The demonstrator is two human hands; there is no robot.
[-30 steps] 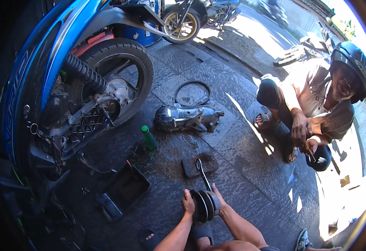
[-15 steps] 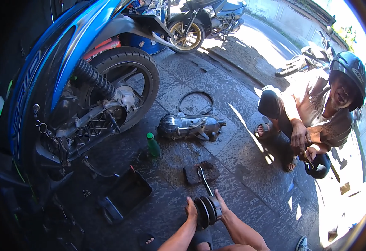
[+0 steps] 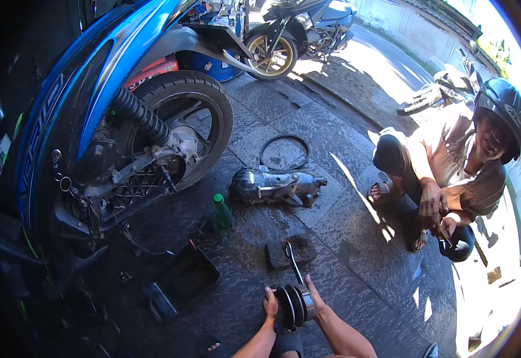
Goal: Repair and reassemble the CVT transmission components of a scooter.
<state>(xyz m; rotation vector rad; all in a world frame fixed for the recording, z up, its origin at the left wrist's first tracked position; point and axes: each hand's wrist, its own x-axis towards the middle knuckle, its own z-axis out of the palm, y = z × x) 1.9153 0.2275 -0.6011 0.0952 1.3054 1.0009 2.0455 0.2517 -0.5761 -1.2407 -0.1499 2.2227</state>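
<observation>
A scooter's clutch pulley [image 3: 291, 305], with dark round discs and a metal drum on its right side, is held upright between my two hands. My left hand [image 3: 270, 303] presses on its left face, fingers pointing forward. On the drum side, my right hand [image 3: 316, 299] closes against it with fingers extended. A ring spanner [image 3: 295, 264] reaches from beside the drum to a dark brick-like block [image 3: 275, 255] on the floor, its ring end over the block. Whether the spanner's near end touches the pulley or my right fingers is hidden.
Ahead lie a metal engine cover [image 3: 272, 185] and a black drive belt [image 3: 285, 152]. A green bottle [image 3: 222, 213] and black tray [image 3: 189, 275] are left, below a blue scooter's rear wheel [image 3: 217, 128]. A helmeted person [image 3: 451, 173] crouches at right, hands together.
The view has shifted slightly, so the floor items sit a little lower and farther right in the picture. Both hands keep their hold on the pulley.
</observation>
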